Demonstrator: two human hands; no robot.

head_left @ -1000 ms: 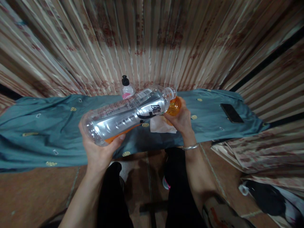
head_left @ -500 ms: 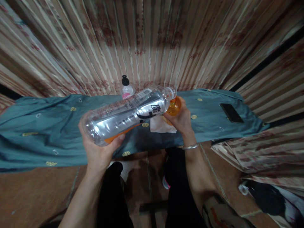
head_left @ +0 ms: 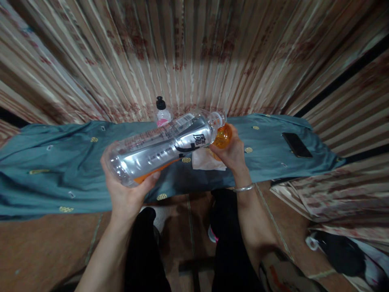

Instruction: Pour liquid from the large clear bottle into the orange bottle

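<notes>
My left hand [head_left: 127,190] is closed round the base of a large clear plastic bottle [head_left: 164,148] with a silver and orange label. The bottle lies tilted in the air, its uncapped neck pointing right and slightly up in view. At that neck, my right hand [head_left: 232,150] is wrapped round a smaller orange bottle [head_left: 223,136]. The clear bottle's mouth is right over the top of the orange one; whether they touch I cannot tell. Beneath the orange bottle lies a folded white tissue [head_left: 208,161], partly covered by it and my hand.
A small bottle with a black cap [head_left: 161,104] and pink label stands behind the clear bottle. On the right of the teal cloth [head_left: 264,162] lies a black phone [head_left: 296,145]. A striped curtain [head_left: 182,52] hangs behind, and dark bars run along both sides.
</notes>
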